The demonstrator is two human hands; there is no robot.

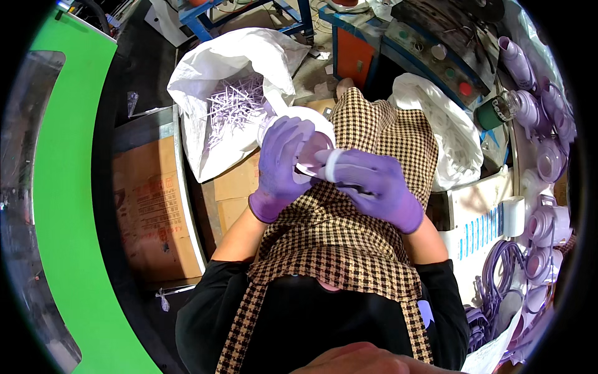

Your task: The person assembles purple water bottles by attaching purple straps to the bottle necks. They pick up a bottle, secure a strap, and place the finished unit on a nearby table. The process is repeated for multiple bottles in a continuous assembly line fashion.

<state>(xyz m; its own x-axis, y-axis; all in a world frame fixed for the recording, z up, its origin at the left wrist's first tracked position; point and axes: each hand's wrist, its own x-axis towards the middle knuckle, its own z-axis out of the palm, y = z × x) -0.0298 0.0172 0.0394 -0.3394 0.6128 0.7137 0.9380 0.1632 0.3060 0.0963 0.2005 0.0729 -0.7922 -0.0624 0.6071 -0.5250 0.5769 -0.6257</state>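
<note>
Over my lap, both hands wear purple gloves. My left hand [280,162] is closed around the side of a pale lilac, cup-like plastic piece [323,129], whose round opening faces me. My right hand [377,184] has its fingertips at the edge of that opening. A white band [332,166] shows at the right fingers; I cannot tell whether it is a ring held there or a wrap on the fingers. Between the hands is a small dark edge, too small to name. Just beyond my left hand, a white sack [215,59] holds many thin lilac plastic sticks [233,103].
At right, a second white sack [448,146] stands beside a bench lined with lilac plastic parts [547,221] and coiled lilac strips [501,268]. A control box with buttons [430,53] is at the far right. Left are a cardboard box [152,212] and a green machine frame [65,168].
</note>
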